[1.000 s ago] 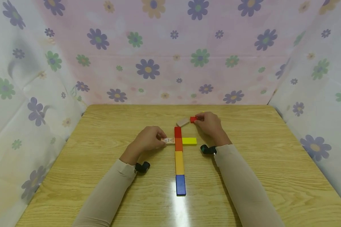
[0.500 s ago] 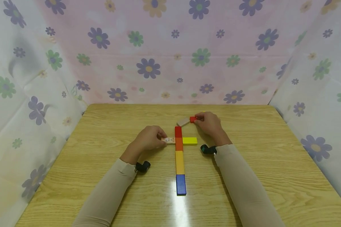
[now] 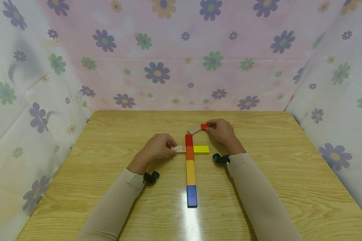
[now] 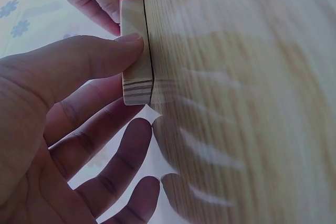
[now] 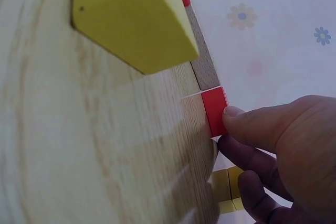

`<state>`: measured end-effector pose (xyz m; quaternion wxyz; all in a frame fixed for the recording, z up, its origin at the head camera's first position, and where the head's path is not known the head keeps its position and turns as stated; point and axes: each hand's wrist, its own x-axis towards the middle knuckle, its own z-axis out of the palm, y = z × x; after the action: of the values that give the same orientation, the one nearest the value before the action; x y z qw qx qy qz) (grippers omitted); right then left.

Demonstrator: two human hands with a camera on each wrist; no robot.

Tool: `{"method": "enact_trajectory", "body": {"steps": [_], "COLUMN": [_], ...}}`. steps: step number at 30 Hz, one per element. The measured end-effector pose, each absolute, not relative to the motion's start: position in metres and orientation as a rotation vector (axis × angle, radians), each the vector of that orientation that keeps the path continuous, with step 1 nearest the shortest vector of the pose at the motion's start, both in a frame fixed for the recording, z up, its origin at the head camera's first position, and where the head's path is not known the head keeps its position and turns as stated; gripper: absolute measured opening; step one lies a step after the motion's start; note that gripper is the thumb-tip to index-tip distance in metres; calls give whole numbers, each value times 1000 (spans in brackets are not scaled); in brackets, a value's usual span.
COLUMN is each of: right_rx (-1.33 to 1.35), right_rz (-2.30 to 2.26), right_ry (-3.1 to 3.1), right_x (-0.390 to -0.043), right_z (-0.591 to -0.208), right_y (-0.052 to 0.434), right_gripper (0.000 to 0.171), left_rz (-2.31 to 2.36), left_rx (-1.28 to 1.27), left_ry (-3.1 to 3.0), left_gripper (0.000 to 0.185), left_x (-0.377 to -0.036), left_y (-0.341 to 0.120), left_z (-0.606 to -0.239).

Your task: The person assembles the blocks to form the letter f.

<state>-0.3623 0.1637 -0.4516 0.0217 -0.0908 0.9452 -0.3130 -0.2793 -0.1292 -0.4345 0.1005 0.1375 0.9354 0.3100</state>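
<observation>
Left hand [image 3: 158, 147] pinches the printed plain-wood block [image 3: 178, 149] against the orange block [image 3: 189, 153], opposite the flat yellow wooden block [image 3: 201, 149]. Right hand [image 3: 221, 131] fingers clamp the small red wooden block [image 3: 204, 127] beside a loose beige block [image 3: 194, 129]; cross looks nearly finished.

Light wooden table [image 3: 114, 187], grain visible. Near centre: line of flat wooden blocks, blue [image 3: 191, 196], yellow-orange [image 3: 190, 172], orange [image 3: 189, 153], red [image 3: 188, 140]. Yellow block [image 3: 201, 149] right, printed plain block [image 3: 178, 149] left. Farther: beige block [image 3: 194, 129], small red block [image 3: 204, 127].
</observation>
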Motion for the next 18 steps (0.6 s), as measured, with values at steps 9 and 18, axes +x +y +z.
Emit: {"method": "enact_trajectory", "body": {"steps": [9, 18], "right_rx": [-281, -286], "right_rz": [-987, -987], "right_ry": [2926, 2927], "right_x": [-363, -363], "right_z": [-453, -453], "right_y": [164, 164], "right_gripper": [40, 40], "left_rz": [924, 933], "left_rx": [415, 403], "left_ry": [2763, 2758], "left_gripper": [25, 24], "left_x": [-279, -279], "left_y": [-129, -130], "left_z": [-434, -435]}}
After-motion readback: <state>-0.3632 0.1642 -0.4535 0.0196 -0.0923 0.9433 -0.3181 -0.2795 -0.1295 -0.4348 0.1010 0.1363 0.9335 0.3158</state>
